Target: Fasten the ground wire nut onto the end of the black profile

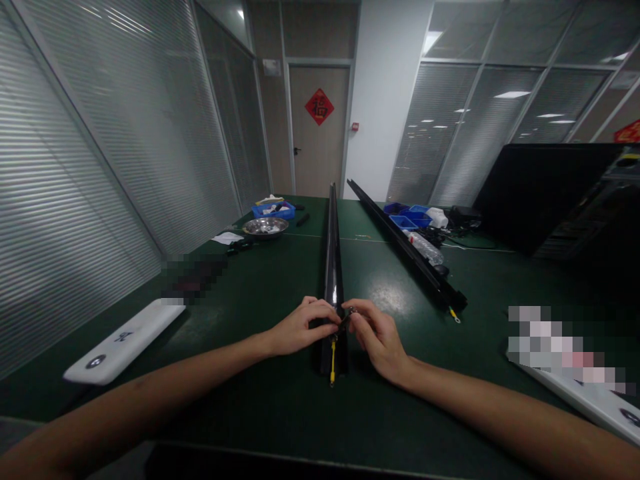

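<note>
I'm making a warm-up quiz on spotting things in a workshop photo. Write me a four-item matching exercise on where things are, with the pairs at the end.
Things
1. Middle black rail
2. Metal bowl
3. Clear plastic bottle
4. Red diamond sign

Places
A. Beside the right-hand black rail
B. On the door
C. Its near end at the left hand and right hand
D. On the table's left side, just nearer than a blue tray

Pairs: 1-C, 2-D, 3-A, 4-B
</note>
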`<state>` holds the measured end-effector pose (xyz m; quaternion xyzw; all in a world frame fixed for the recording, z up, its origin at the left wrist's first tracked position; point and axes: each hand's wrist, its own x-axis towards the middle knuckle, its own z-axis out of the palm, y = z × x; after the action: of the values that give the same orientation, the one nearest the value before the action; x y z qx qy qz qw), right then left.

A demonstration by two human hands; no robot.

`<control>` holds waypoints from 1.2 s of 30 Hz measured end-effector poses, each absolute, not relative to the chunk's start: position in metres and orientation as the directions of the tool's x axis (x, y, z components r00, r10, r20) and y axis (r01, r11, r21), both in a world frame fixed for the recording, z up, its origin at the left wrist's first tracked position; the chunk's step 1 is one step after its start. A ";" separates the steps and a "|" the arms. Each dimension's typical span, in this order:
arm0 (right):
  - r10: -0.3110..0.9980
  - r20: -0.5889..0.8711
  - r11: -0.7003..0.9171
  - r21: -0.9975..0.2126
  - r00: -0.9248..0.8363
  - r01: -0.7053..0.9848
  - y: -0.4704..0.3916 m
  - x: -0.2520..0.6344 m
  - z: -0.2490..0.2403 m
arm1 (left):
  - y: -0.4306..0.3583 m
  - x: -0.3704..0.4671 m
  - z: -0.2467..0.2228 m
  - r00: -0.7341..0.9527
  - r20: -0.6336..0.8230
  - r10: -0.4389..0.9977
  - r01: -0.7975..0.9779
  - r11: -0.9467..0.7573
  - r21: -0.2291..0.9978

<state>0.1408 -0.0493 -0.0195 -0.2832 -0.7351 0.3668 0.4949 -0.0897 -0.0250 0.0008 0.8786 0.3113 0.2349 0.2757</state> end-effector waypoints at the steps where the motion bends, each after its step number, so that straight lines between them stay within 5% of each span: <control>1: 0.778 0.521 0.572 -0.818 -0.350 0.055 -0.049 0.141 -0.020 | -0.025 -0.090 0.001 0.696 0.239 0.677 0.418 -0.653 0.632; 36: 0.779 0.518 0.572 -0.818 -0.354 0.059 -0.048 0.142 -0.020 | -0.027 -0.089 0.003 0.689 0.262 0.675 0.399 -0.656 0.640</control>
<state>0.1422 -0.0480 -0.0201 -0.2841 -0.7372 0.3653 0.4923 -0.0888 -0.0268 0.0029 0.8757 0.3068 0.2475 0.2789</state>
